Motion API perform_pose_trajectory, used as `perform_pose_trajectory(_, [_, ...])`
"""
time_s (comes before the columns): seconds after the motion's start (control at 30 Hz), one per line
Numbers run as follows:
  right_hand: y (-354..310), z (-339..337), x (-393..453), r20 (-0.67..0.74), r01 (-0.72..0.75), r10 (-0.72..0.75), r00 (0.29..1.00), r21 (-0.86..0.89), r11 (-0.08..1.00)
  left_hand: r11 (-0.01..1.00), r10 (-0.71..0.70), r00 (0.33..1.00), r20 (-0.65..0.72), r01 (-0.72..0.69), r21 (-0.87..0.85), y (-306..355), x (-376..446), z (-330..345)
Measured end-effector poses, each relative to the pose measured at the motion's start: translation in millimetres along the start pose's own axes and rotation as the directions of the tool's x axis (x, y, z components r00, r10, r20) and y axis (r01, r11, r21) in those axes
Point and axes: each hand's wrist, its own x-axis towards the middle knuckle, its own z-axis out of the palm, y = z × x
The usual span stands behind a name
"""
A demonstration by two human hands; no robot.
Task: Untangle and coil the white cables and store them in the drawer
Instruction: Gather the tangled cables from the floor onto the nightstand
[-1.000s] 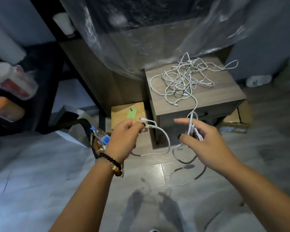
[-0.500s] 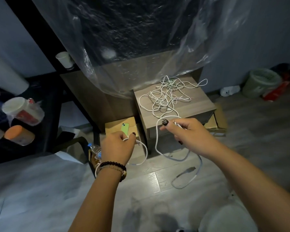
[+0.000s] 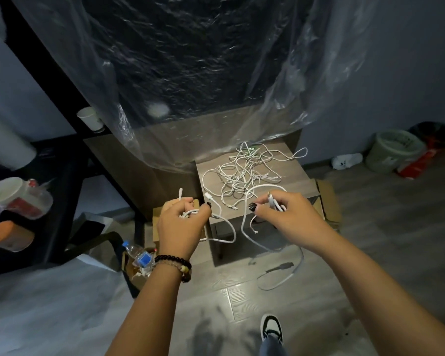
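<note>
White cable (image 3: pixel 244 227) hangs in loops between the two raised hands, in front of the nightstand, with one long loop trailing down to the wooden floor (image 3: pixel 319 317) where a grey plug end (image 3: pixel 283 266) lies. Nearest the viewer, a black-and-white shoe (image 3: pixel 270 327) stands on that floor. The left hand (image 3: pixel 181 226), with beaded bracelets (image 3: pixel 175 264) at its wrist, has its fingers clenched round a small bundle of the cable, two plug ends sticking up above the knuckles. The right hand (image 3: pixel 285 218) pinches several strands together between thumb and curled fingers. Just left of the left forearm a plastic water bottle (image 3: pixel 136 254) lies in a small open box. Beyond the hands, the tangled pile of white cables (image 3: pixel 247 173) sprawls over most of the nightstand top (image 3: pixel 296 176), reaching from its front edge to its back edge. The drawer front below is mostly hidden by the hands, so whether it is open cannot be told. Clear plastic sheeting (image 3: pixel 113 86) hangs over the dark surface behind. A pale bucket (image 3: pixel 393 151) stands by the far right wall.
</note>
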Motion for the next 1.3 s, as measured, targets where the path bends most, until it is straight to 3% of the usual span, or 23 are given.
perform_pose_trajectory(0.2, [23,-61,59,-0.016,-0.036,0.036,0.999,0.013,0.999,0.913,-0.151,0.986,0.067,0.165,-0.373,34,34,68])
perform_pose_trajectory(0.43, [41,-118,129,-0.091,-0.043,0.043,0.995,0.003,0.999,0.85,-0.272,0.962,0.038,0.259,-0.459,57,81,127])
perform_pose_trajectory(0.67, [44,-127,206,-0.086,-0.033,0.029,0.996,-0.041,0.999,0.78,-0.307,0.944,0.122,0.323,-0.536,63,145,165])
perform_pose_trajectory(0.93, [50,-111,331,-0.061,-0.032,0.024,0.998,-0.141,0.989,0.832,-0.233,0.936,0.263,0.332,-0.446,61,267,218])
perform_pose_trajectory(1.17, [83,-74,458,-0.066,-0.079,0.07,0.995,-0.141,0.987,0.956,-0.221,0.956,0.194,0.251,-0.149,12,383,281])
perform_pose_trajectory(1.3, [116,-50,511,-0.031,-0.149,0.146,0.989,-0.151,0.977,0.963,-0.241,0.944,0.223,0.262,-0.066,-22,425,318])
